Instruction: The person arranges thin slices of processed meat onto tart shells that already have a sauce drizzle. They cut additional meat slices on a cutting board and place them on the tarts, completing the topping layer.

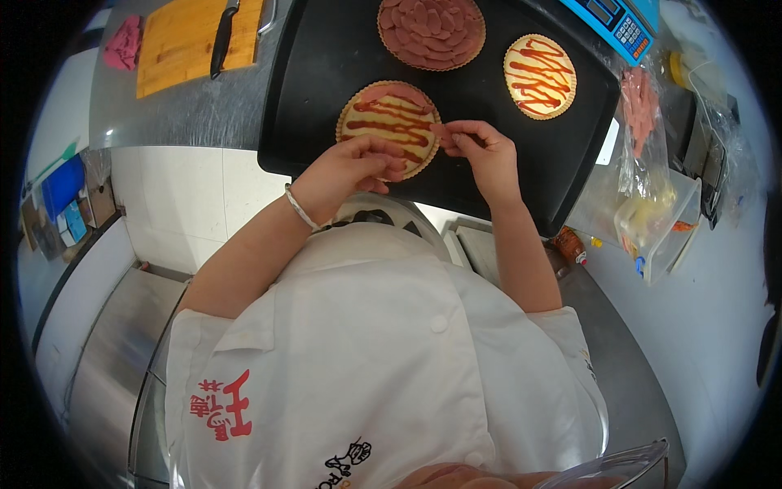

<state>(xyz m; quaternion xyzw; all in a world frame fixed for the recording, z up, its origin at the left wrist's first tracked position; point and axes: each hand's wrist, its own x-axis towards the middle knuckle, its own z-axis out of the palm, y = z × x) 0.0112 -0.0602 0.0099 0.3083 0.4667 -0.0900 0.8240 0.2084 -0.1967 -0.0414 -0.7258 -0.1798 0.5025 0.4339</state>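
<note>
Three round crusts (540, 77) — two hands (489, 156), one tray (472, 98), one knife (221, 42).

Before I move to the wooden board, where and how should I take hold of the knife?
Best by the middle of its black handle, coming from your own side, probably with the left hand, which is nearer. The handle lies on the wooden board with its end toward you, while the metal part points away, out of the picture.
</note>
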